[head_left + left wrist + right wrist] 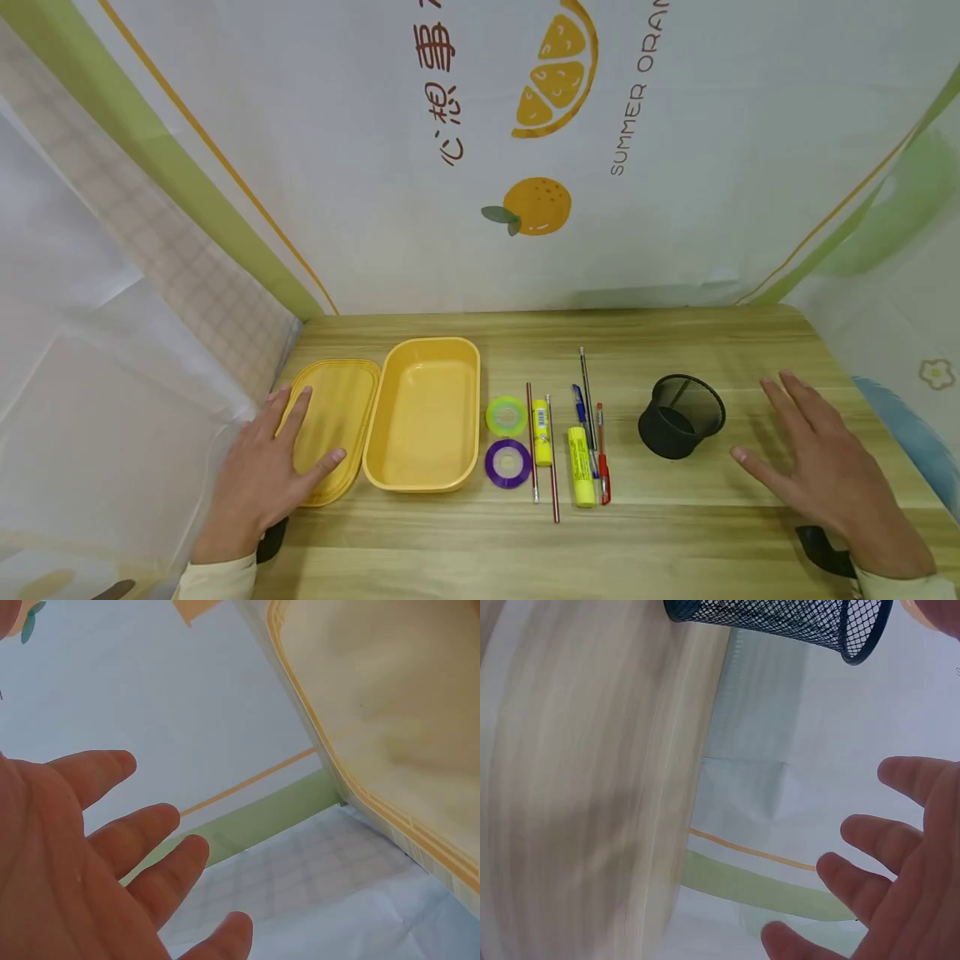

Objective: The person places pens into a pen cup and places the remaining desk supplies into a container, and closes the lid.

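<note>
My left hand (270,467) is spread over the left edge of a yellow lid (341,425), holding nothing; the left wrist view shows its fingers apart from the lid (397,712). Right of the lid stands an open yellow box (423,417) with nothing inside. My right hand (828,462) hovers with spread fingers to the right of a black mesh pen cup (667,429), not touching it. In the right wrist view the mesh cup (780,615) is at the top, clear of the fingers.
Between box and cup lie a green tape roll (506,416), a purple tape roll (490,463), yellow glue sticks (581,467), pencils (554,492), a blue pen (579,404) and a red pen (604,479). A printed cloth (675,233) hangs behind the wooden table (420,542).
</note>
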A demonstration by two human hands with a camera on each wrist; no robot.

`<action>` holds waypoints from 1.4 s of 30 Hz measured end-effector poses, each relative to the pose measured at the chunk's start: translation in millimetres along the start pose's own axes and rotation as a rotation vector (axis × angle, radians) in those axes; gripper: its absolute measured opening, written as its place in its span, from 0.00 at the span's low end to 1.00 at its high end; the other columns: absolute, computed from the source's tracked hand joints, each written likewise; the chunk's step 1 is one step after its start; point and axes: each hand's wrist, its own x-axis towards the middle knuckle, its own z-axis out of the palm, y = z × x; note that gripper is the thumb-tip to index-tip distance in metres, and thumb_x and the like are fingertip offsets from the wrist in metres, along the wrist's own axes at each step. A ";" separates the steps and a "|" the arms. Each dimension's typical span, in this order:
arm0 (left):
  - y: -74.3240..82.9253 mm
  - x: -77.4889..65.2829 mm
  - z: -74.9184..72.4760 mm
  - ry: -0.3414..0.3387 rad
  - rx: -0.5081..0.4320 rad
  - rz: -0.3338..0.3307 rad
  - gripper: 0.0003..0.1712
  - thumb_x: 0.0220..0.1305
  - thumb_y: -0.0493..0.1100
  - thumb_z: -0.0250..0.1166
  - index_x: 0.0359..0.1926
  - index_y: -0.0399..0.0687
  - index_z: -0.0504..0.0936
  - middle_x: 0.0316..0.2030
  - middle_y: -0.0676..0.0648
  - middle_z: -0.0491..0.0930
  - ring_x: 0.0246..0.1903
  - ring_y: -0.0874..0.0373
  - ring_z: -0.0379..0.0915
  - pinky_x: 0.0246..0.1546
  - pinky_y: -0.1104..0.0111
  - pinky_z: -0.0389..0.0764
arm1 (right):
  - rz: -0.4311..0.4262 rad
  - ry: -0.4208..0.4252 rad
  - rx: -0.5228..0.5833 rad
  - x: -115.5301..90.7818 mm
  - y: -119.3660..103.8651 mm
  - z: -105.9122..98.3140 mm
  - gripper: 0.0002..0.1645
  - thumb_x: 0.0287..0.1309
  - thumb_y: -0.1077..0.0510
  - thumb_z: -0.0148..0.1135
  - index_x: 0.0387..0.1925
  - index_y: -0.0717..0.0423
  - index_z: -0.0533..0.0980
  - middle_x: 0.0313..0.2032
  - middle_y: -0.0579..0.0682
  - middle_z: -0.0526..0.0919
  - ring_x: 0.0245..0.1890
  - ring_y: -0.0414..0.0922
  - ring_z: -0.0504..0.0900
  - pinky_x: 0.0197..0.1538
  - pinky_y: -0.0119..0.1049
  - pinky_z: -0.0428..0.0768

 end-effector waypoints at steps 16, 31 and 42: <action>8.2 -1.2 4.7 0.166 -0.080 0.093 0.52 0.62 0.64 0.74 0.79 0.47 0.66 0.74 0.34 0.67 0.67 0.31 0.69 0.49 0.34 0.79 | 0.020 -0.031 0.266 6.5 -8.8 -2.7 0.62 0.63 0.47 0.75 0.86 0.44 0.47 0.81 0.66 0.56 0.70 0.75 0.65 0.60 0.78 0.66; 34.8 -0.8 16.0 0.197 -0.192 0.163 0.47 0.59 0.55 0.79 0.74 0.43 0.71 0.72 0.36 0.70 0.67 0.34 0.69 0.51 0.37 0.81 | -0.022 0.075 0.464 15.4 -18.9 11.3 0.56 0.53 0.61 0.82 0.80 0.49 0.64 0.69 0.51 0.73 0.62 0.15 0.64 0.50 0.08 0.71; 65.3 4.3 21.6 0.246 -0.277 0.292 0.45 0.58 0.52 0.79 0.73 0.43 0.74 0.69 0.38 0.74 0.65 0.40 0.73 0.55 0.43 0.82 | -0.005 0.072 0.579 16.9 -27.4 15.3 0.54 0.55 0.66 0.80 0.80 0.50 0.64 0.65 0.20 0.68 0.61 0.18 0.70 0.50 0.12 0.77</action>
